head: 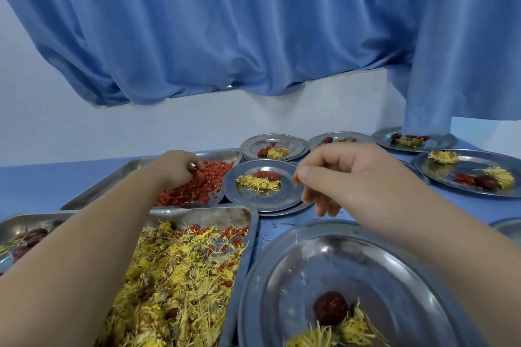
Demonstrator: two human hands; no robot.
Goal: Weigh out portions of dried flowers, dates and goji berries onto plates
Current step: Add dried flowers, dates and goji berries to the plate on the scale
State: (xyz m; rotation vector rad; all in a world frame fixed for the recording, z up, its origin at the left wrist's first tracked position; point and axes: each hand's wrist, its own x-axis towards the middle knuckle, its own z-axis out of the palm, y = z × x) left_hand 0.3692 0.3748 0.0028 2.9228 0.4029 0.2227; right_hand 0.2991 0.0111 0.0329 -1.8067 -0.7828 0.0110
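Reaching over the dried flowers [183, 276], my left hand [177, 169] digs its curled grip into the goji berries [194, 190] in the far tray [127, 167]. Rightward, my right hand [352, 177] hovers beside a filled plate [253, 200], thumb against forefinger; whether that grip pinches anything I cannot tell.

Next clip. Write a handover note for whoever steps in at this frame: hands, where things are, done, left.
Left hand: fingers curled into the goji berries in their tray, seemingly taking a pinch.
Right hand: hovers loosely curled beside the middle plate; whether it holds anything is unclear.
Done: middle plate holds all three ingredients; back plates look portioned too.
Left: near plate has a date and flowers, no goji visible.
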